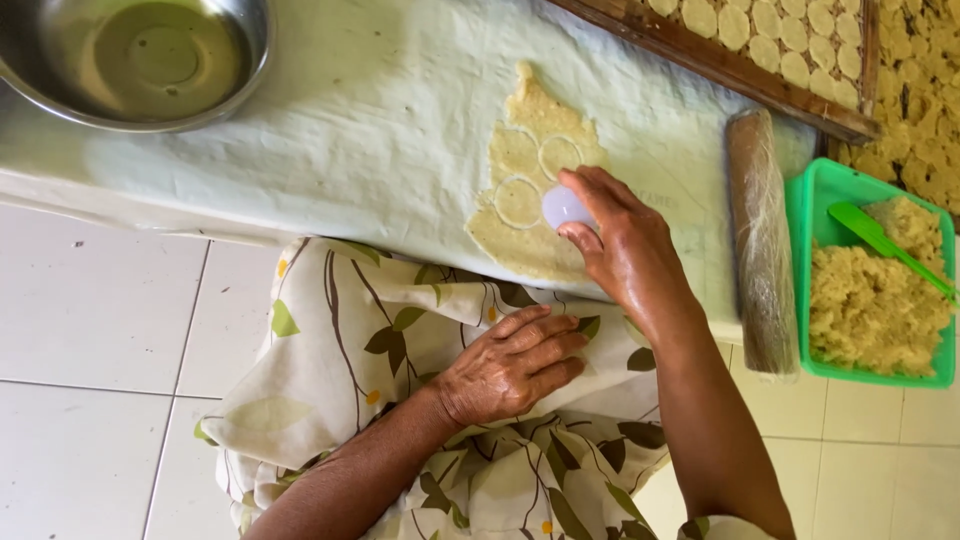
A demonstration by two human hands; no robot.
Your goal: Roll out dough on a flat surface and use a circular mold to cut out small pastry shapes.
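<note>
A thin sheet of pale yellow dough (535, 150) lies on the plastic-covered table (380, 110), with two or three round outlines pressed into it. My right hand (620, 240) grips a small round white cutter (562, 207) and presses it onto the dough at the sheet's near right side. My left hand (510, 365) rests flat on my lap, on a cream cloth printed with leaves (400, 330); its fingers lie together and hold nothing.
A steel bowl (140, 60) stands at the table's far left. A wrapped rolling pin (760, 240) lies right of the dough. A green tub (870, 290) holds crumbly dough and a green spatula. A wooden-framed tray (770, 40) carries several cut rounds. White floor tiles lie below.
</note>
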